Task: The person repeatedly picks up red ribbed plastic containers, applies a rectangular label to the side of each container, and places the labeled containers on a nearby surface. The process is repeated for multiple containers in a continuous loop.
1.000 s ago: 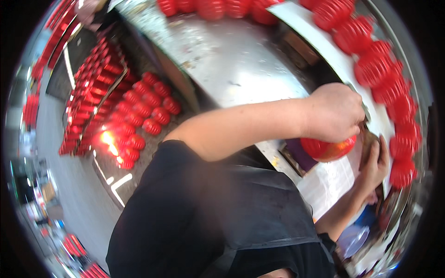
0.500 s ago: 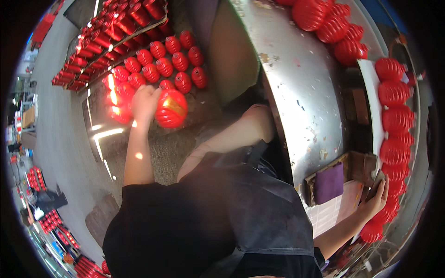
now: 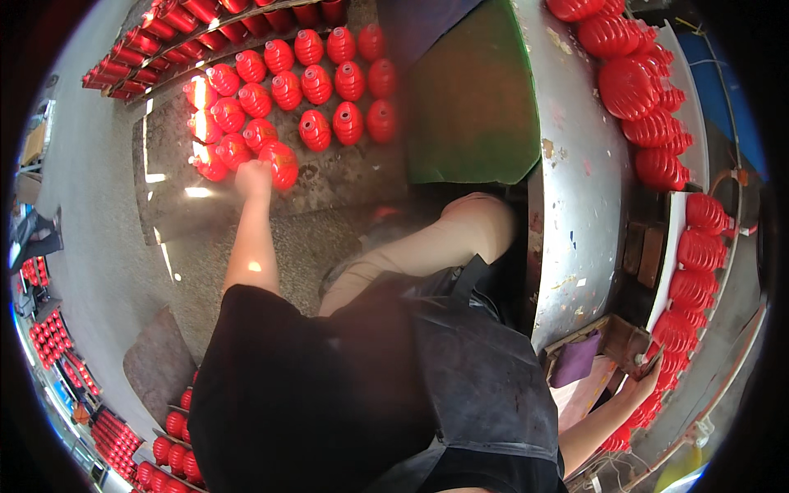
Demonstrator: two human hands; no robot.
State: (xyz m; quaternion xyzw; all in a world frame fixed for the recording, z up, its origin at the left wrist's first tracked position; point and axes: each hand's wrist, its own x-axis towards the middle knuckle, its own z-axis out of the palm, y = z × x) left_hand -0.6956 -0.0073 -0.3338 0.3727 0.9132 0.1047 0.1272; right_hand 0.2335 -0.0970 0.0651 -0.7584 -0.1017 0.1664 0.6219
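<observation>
My left hand [image 3: 253,176] is closed on a shiny red, ribbed, lantern-shaped bottle [image 3: 284,168], just in front of several rows of similar red bottles [image 3: 316,85] standing on a worn board low on my left. The held one is tilted, and its bottom cannot be made out. Over on the right, my right hand [image 3: 643,384] grips the corner of an open wooden box [image 3: 627,341]. Its fingers partly show there, beside a row of red ribbed pieces [image 3: 675,331]. A purple cloth [image 3: 576,359] hangs over the box's near wall.
A metal-topped bench [image 3: 575,238] runs along my right, with more red ribbed pieces [image 3: 629,86] at its far side. Beside the board stands a green-edged panel [image 3: 477,107]. Racks of red cylinders [image 3: 177,18] stand beyond the bottles. My bent leg [image 3: 436,242] is between board and bench.
My left hand has lowered the red bottle toward the near edge of the rows. The view has shifted, while my right hand has stayed at the wooden box.
</observation>
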